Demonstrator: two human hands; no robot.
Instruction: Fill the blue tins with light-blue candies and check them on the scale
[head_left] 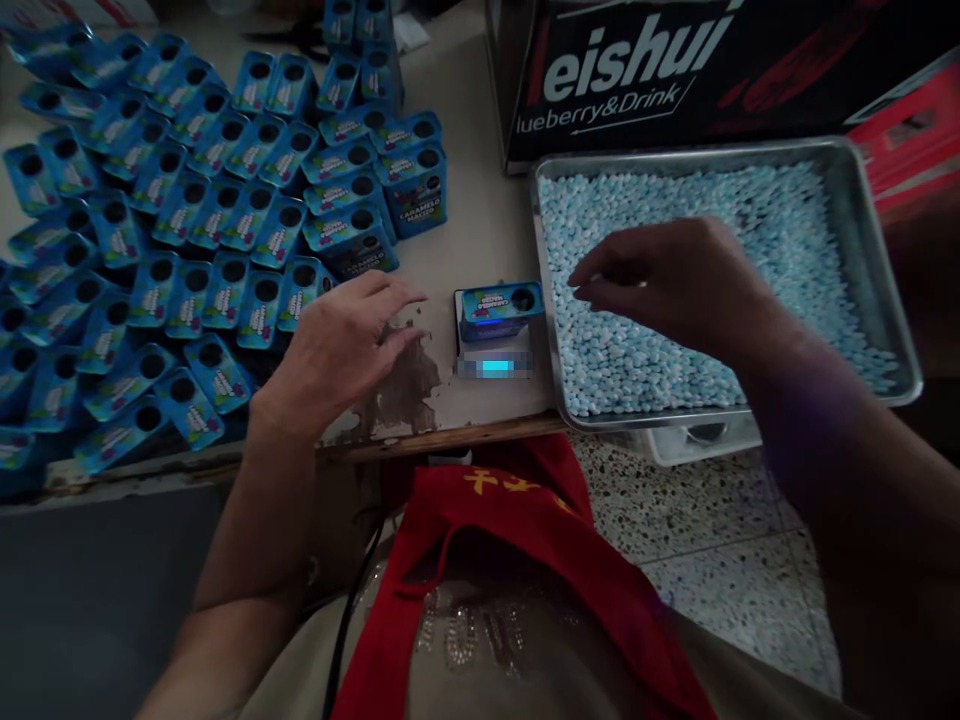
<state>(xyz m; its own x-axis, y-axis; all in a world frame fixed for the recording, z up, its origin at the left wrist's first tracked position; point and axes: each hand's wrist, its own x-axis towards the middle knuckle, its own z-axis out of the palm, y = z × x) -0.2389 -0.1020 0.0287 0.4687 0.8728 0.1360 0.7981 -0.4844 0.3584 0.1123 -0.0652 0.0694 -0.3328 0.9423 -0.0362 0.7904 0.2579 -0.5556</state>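
A small blue candy box (pixel 501 305) with a dark round hole in its top stands on a small digital scale (pixel 463 366) whose display glows cyan. To the left of the scale, my left hand (pixel 349 335) hovers over the table, thumb and fingers apart, holding nothing. My right hand (pixel 667 270) is above a metal tray (pixel 550 345) filled with small pale-blue candies (pixel 637 370). Its fingers are curled, with thumb and fingertips close together near the candies. Whether anything is pinched between them cannot be made out.
Many matching blue boxes (pixel 262 230) crowd the left of the table (pixel 472 130), most with holes facing up. Behind the tray stands a black printed carton (pixel 637 70). The tray juts past the table's wooden front edge (pixel 450 437), above a white container (pixel 697 442).
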